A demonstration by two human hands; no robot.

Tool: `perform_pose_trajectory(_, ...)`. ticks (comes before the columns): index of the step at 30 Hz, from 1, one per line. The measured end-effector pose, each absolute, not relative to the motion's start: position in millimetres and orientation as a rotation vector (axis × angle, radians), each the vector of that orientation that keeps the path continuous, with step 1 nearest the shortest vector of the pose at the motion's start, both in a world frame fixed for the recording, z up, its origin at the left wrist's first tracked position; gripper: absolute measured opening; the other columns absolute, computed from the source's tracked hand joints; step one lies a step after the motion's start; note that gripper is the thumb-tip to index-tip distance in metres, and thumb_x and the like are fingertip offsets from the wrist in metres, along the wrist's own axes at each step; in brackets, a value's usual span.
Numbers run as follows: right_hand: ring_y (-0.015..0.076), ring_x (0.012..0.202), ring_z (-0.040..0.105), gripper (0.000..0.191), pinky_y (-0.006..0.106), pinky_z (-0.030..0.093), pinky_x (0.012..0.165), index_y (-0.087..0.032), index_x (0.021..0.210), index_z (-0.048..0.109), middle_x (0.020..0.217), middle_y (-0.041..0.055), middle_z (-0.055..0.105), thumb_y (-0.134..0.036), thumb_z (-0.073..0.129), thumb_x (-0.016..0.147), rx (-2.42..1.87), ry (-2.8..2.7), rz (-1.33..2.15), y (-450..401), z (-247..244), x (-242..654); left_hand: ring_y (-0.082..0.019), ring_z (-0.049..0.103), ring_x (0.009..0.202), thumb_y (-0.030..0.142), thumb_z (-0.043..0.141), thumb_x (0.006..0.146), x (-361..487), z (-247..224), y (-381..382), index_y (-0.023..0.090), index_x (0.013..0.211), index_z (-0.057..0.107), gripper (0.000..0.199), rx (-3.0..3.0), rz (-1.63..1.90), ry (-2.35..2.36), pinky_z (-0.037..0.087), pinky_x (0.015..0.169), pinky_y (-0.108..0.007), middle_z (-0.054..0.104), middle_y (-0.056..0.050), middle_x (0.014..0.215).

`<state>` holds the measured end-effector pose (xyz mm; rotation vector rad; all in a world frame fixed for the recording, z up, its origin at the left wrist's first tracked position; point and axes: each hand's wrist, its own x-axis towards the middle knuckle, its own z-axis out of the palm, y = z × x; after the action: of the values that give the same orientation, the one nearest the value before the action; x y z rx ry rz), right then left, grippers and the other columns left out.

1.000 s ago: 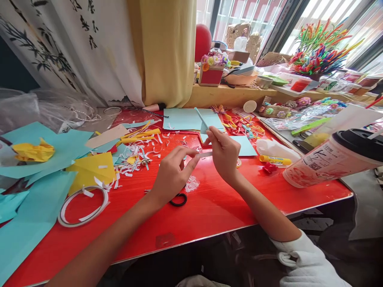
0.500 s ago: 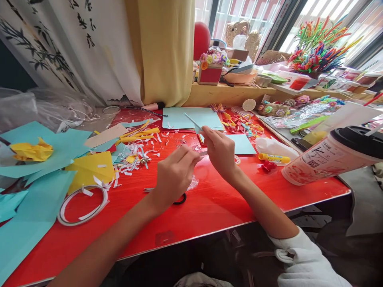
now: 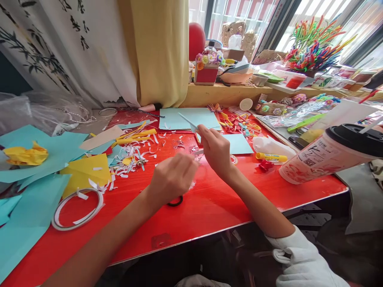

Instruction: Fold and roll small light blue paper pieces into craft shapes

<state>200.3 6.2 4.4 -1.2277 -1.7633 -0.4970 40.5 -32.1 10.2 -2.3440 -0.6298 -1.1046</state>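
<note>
My right hand (image 3: 216,149) is closed around a narrow light-blue paper strip (image 3: 188,120), whose thin end points up and to the left. A short whitish strip (image 3: 198,152) shows at the underside of these fingers. Just left of it, my left hand (image 3: 173,175) has its fingers pinched together and slightly blurred; what they hold, if anything, I cannot make out. Beneath the left hand lie scissors, with only a black handle loop (image 3: 176,202) showing. A ring of white double-sided tape (image 3: 56,219) lies to the left on the red table (image 3: 209,207).
Light-blue sheets (image 3: 173,117) lie behind the hands. Paper scraps (image 3: 131,157), yellow paper (image 3: 86,171) and large blue sheets (image 3: 38,211) cover the left side. To the right are a yellow glue stick (image 3: 271,157) and a tilted drink cup (image 3: 314,153).
My left hand has moved a little down and away from the right hand, and the whitish strip now shows apart from its fingertips. The right hand keeps its grip. The view has shifted slightly.
</note>
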Motion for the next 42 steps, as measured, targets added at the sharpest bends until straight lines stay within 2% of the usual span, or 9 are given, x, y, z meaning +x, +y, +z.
perform_pose_trajectory(4, 0.0084, 0.055, 0.046, 0.028, 0.02, 0.036, 0.052, -0.017, 0.103, 0.058, 0.066, 0.0016, 0.053, -0.027, 0.034, 0.093, -1.218, -1.711, -0.484, 7, 9, 206, -0.011, 0.052, 0.059, 0.042, 0.047, 0.083, 46, 8, -20, 0.017, 0.072, 0.052, 0.029, -2.702, -1.524, -1.604, 0.04, 0.054, -0.023, 0.058, -0.001, 0.069)
perform_pose_trajectory(8, 0.008, 0.057, 0.046, 0.025, 0.019, 0.035, 0.051, -0.017, 0.103, 0.058, 0.07, 0.0021, 0.056, -0.022, 0.036, 0.092, -1.223, -1.792, -0.447, 5, 0, 200, -0.012, 0.05, 0.045, 0.059, 0.027, 0.084, 39, 8, -9, 0.017, 0.078, 0.057, 0.052, -3.147, -1.282, -2.057, 0.037, 0.045, -0.023, 0.057, -0.001, 0.06)
perform_pose_trajectory(13, 0.0076, 0.055, 0.046, 0.029, 0.018, 0.035, 0.05, -0.016, 0.104, 0.059, 0.07, 0.002, 0.056, -0.014, 0.033, 0.09, -1.232, -1.974, -0.414, 1, -11, 188, -0.017, 0.054, 0.051, 0.061, 0.024, 0.083, 20, 2, 1, 0.017, 0.05, 0.052, 0.062, -2.729, -0.735, -1.917, 0.037, 0.053, -0.027, 0.053, -0.005, 0.05)
perform_pose_trajectory(16, 0.0083, 0.056, 0.048, 0.028, 0.019, 0.038, 0.052, -0.017, 0.104, 0.059, 0.071, 0.0028, 0.058, -0.018, 0.034, 0.091, -1.247, -1.857, -0.377, 0, -6, 191, -0.021, 0.055, 0.052, 0.062, 0.028, 0.081, 8, -1, 7, 0.017, 0.046, 0.049, 0.061, -2.479, -0.551, -1.92, 0.036, 0.051, -0.028, 0.05, -0.007, 0.047)
perform_pose_trajectory(22, 0.0104, 0.063, 0.054, 0.026, 0.022, 0.044, 0.061, -0.021, 0.104, 0.059, 0.073, 0.0024, 0.061, -0.02, 0.037, 0.09, -1.189, -1.732, -0.225, -4, 0, 190, -0.016, 0.057, 0.088, 0.047, 0.03, 0.089, 19, 16, -7, 0.021, 0.093, 0.06, 0.041, -2.934, -1.32, -1.622, 0.042, 0.075, -0.026, 0.063, -0.003, 0.094)
perform_pose_trajectory(25, 0.0111, 0.065, 0.057, 0.026, 0.023, 0.046, 0.062, -0.021, 0.102, 0.059, 0.074, 0.002, 0.061, -0.022, 0.036, 0.09, -1.128, -1.718, -0.116, -9, -2, 182, -0.014, 0.057, 0.084, 0.048, 0.04, 0.085, 32, 16, -19, 0.024, 0.104, 0.056, 0.035, -3.122, -1.536, -1.73, 0.044, 0.07, -0.023, 0.064, 0.0, 0.093)
perform_pose_trajectory(32, 0.0093, 0.056, 0.053, 0.023, 0.021, 0.044, 0.057, -0.019, 0.091, 0.064, 0.062, -0.0008, 0.058, -0.028, 0.043, 0.088, -1.17, -1.598, 0.083, -13, 6, 178, -0.015, 0.055, 0.073, 0.049, 0.044, 0.081, 37, 4, -22, 0.018, 0.075, 0.062, 0.036, -3.456, -1.396, -1.758, 0.043, 0.066, -0.025, 0.062, -0.001, 0.076)
perform_pose_trajectory(37, 0.0096, 0.057, 0.055, 0.027, 0.022, 0.044, 0.058, -0.019, 0.094, 0.064, 0.066, -0.0002, 0.06, -0.033, 0.042, 0.088, -1.207, -1.571, 0.172, -1, 21, 207, -0.014, 0.055, 0.07, 0.043, 0.051, 0.079, 33, 13, -18, 0.019, 0.074, 0.063, 0.028, -3.298, -1.559, -1.834, 0.042, 0.063, -0.023, 0.061, 0.0, 0.07)
perform_pose_trajectory(42, 0.0124, 0.062, 0.055, 0.019, 0.024, 0.039, 0.057, -0.019, 0.073, 0.07, 0.07, 0.0025, 0.064, -0.025, 0.053, 0.079, -1.572, -2.015, 0.205, 17, 22, 246, -0.016, 0.056, 0.074, 0.044, 0.047, 0.081, 25, 14, -13, 0.019, 0.077, 0.063, 0.03, -3.007, -1.59, -1.884, 0.041, 0.066, -0.025, 0.063, -0.001, 0.075)
